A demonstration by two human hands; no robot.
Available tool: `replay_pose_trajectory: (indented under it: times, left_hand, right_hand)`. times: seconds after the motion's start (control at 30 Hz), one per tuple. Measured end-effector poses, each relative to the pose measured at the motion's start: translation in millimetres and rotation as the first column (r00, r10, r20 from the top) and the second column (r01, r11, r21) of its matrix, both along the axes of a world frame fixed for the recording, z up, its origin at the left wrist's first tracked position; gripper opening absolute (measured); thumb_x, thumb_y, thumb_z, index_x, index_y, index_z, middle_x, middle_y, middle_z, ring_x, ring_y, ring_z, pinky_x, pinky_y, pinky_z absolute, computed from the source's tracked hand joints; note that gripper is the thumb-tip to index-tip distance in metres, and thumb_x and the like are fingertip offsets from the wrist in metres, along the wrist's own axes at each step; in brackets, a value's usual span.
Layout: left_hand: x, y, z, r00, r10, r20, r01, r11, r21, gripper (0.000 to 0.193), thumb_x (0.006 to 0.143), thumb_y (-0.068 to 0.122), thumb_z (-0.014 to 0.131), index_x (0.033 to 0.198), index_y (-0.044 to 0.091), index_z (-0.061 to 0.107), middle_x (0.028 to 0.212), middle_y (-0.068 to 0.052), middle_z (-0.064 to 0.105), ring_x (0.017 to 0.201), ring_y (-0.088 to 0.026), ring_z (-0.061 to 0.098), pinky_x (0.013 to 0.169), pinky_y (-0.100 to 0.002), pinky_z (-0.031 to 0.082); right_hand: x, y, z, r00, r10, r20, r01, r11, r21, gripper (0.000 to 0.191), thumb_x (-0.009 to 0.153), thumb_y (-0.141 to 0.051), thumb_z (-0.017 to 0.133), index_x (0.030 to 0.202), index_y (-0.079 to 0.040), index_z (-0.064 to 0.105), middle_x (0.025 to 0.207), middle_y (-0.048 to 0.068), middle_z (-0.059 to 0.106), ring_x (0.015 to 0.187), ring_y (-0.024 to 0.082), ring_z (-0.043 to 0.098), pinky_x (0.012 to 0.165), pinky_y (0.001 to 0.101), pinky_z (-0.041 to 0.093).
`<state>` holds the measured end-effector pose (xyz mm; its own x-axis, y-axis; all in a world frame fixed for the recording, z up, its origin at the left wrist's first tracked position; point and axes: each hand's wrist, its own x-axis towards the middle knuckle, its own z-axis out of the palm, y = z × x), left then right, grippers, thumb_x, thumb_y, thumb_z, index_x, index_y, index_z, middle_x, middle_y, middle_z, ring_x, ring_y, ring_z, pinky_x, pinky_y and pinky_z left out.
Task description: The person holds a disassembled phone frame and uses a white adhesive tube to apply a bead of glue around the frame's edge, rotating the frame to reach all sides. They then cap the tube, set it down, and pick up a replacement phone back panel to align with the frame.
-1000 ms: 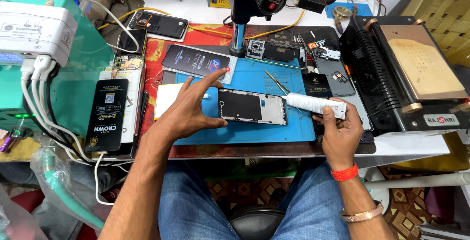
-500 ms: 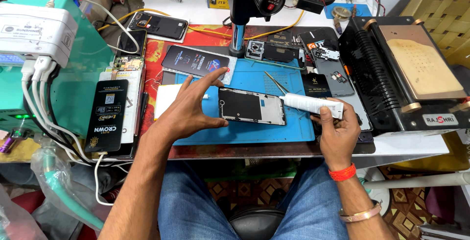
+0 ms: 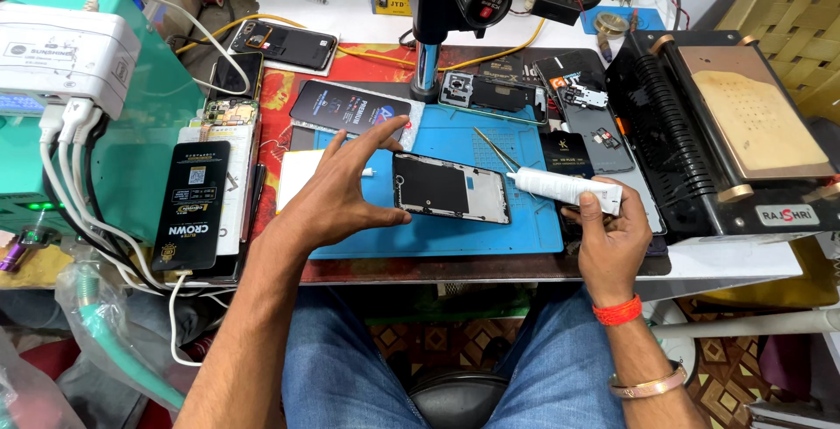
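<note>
Fingers of the right hand [image 3: 604, 236] grip a white tube [image 3: 567, 189]; left hand [image 3: 346, 193] spread open beside the phone frame [image 3: 451, 188].

Left hand [image 3: 346, 193] lifted off the blue mat [image 3: 455, 232] since a second ago, fingers now spread and curled in the air beside the phone frame's [image 3: 451, 187] left end, right hand [image 3: 604, 236] shifted only slightly with the white tube [image 3: 567, 189]
</note>
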<state>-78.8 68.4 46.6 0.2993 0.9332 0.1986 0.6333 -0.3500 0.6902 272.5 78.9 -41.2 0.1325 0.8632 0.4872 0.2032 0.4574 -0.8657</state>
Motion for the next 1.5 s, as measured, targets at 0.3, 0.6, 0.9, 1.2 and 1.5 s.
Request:
replay_pose_trajectory:
  times: [0.3,0.6,0.9,1.2,1.5]
  left_hand:
    - [3.5,-2.0,6.9,1.000,-0.017,0.016,0.016,0.999,0.037,0.115,0.062,0.026,0.095,0.158,0.021,0.031,0.133,-0.005,0.065,0.135,-0.027,0.054,0.126,-0.058,0.011]
    - [6.0,-2.1,10.5,0.997,-0.028,0.069,0.024,0.997,0.070,0.112,0.062,0.025,0.094,0.156,0.020,0.035,0.130,-0.005,0.065,0.134,-0.026,0.055,0.128,-0.054,0.012]
    - [0.5,-10.1,20.2,0.967,0.011,0.256,-0.023,0.999,0.042,0.107,0.065,0.018,0.090,0.157,0.019,0.037,0.139,-0.009,0.059,0.143,-0.031,0.044,0.113,-0.049,0.043]
    - [-3.4,-12.2,23.8,0.968,0.005,0.252,-0.028,0.996,0.085,0.110,0.065,0.017,0.091,0.159,0.018,0.035,0.140,-0.011,0.059,0.144,-0.030,0.047,0.119,-0.049,0.038]
    - [-4.0,-11.3,23.3,0.969,0.003,0.247,-0.026,0.996,0.088,0.110,0.066,0.018,0.092,0.160,0.018,0.034,0.141,-0.012,0.059,0.145,-0.031,0.047,0.120,-0.049,0.038]
  right_hand:
    - [-2.3,0.0,-0.9,1.000,0.007,-0.007,-0.007,1.000,-0.009,0.027,0.108,-0.014,0.063,0.125,0.005,0.057,0.113,0.011,0.067,0.104,0.017,0.070,0.087,0.0330,0.067]
    - [-1.0,-2.0,-3.8,0.999,-0.006,-0.039,0.006,1.000,-0.006,0.026,0.109,-0.013,0.061,0.127,0.005,0.055,0.115,0.012,0.065,0.107,0.019,0.069,0.087,0.0358,0.068]
    - [-18.8,5.7,-1.9,0.990,0.064,-0.129,-0.070,0.996,-0.048,0.027,0.110,-0.015,0.056,0.129,0.003,0.050,0.115,0.012,0.063,0.106,0.021,0.070,0.084,0.0376,0.069]
    - [-35.4,16.7,-1.6,0.990,0.082,-0.111,-0.091,0.993,-0.078,0.025,0.110,-0.015,0.055,0.127,0.003,0.051,0.112,0.012,0.065,0.103,0.022,0.071,0.083,0.0379,0.069]
    - [-34.3,16.2,-3.8,0.991,0.089,-0.104,-0.095,0.994,-0.061,0.024,0.110,-0.014,0.056,0.125,0.003,0.051,0.112,0.013,0.065,0.103,0.023,0.072,0.082,0.0382,0.069]
